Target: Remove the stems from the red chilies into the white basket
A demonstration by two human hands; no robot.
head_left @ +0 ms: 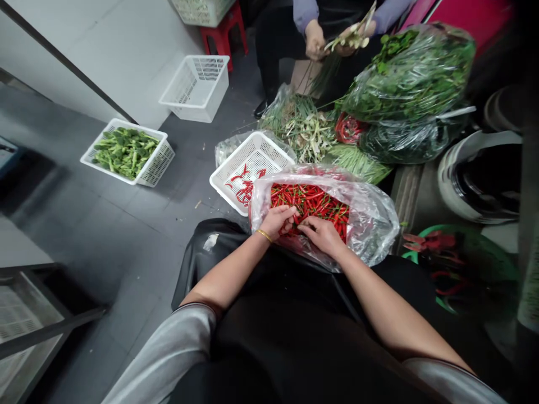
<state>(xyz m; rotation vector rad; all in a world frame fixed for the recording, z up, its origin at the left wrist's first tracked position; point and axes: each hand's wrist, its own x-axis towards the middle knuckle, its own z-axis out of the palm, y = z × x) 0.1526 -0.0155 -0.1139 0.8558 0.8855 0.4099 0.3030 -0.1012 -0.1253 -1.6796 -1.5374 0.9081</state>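
A clear plastic bag (373, 224) full of red chili peppers (311, 196) with green stems lies open in front of me. Both of my hands are over its near side, close together. My left hand (278, 220), with a yellow bracelet at the wrist, has its fingers closed around a red chili pepper (296, 216). The fingers of my right hand (322, 233) are pinched at the lower end of that chili; what lies between them is too small to make out. Left of the bag, a white perforated basket (223, 182) holds some loose red chilies (245, 191).
A basket of green vegetables (126, 151) and another white basket (206, 104) stand on the floor to the left. Ahead, a co-worker's hands (315, 40) hold scallions above a heap of scallions (309, 126). Bagged greens (416, 73) and a green basin (484, 252) are at right.
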